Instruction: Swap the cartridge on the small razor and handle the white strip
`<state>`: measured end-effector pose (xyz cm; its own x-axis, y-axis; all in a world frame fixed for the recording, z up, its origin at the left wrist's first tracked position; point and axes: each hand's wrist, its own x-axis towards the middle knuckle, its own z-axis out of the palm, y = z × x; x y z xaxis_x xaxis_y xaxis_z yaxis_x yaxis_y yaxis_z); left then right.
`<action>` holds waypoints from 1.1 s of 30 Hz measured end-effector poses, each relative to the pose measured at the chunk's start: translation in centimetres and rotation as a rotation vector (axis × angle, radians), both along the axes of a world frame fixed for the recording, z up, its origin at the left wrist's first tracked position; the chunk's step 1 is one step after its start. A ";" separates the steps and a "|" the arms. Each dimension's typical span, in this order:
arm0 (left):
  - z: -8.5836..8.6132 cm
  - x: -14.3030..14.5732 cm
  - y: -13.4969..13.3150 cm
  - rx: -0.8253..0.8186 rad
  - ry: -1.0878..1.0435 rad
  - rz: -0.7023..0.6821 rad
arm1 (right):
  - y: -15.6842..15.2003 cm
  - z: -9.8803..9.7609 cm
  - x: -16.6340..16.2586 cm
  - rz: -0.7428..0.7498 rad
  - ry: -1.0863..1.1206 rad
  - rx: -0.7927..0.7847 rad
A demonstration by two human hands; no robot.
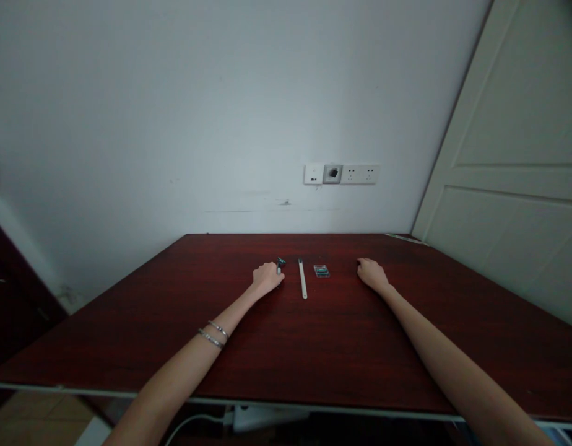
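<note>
My left hand [266, 277] rests on the dark red table [314, 347], its fingers curled around the handle of a razor [280, 265] whose teal head sticks out past the knuckles. Two bracelets circle my left forearm. Just right of that hand lies a slim white stick-shaped object [303, 278], pointing away from me. A small teal blade cartridge pack [321, 271] lies a little farther right. My right hand [371, 273] sits on the table to the right of the pack, fingers loosely curled down and holding nothing.
A white wall with a row of sockets [342, 174] stands behind the table. A pale door [513, 167] closes off the right side. A white cable [193, 424] hangs below the table's front edge. Dark furniture [12, 291] stands at the left.
</note>
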<state>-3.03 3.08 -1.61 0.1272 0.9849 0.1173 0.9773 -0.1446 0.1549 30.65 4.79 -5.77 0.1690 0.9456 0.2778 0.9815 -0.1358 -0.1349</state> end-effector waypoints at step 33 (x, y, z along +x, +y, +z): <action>2.0 2.1 -3.1 0.308 -0.488 -0.228 | -3.2 5.8 -19.4 0.557 1.793 -0.052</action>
<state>-0.96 0.03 0.37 0.1910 0.8508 0.4897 0.7436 -0.4510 0.4936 11.30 1.62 0.07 -0.1012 0.9881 0.1156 -0.3742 0.0698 -0.9247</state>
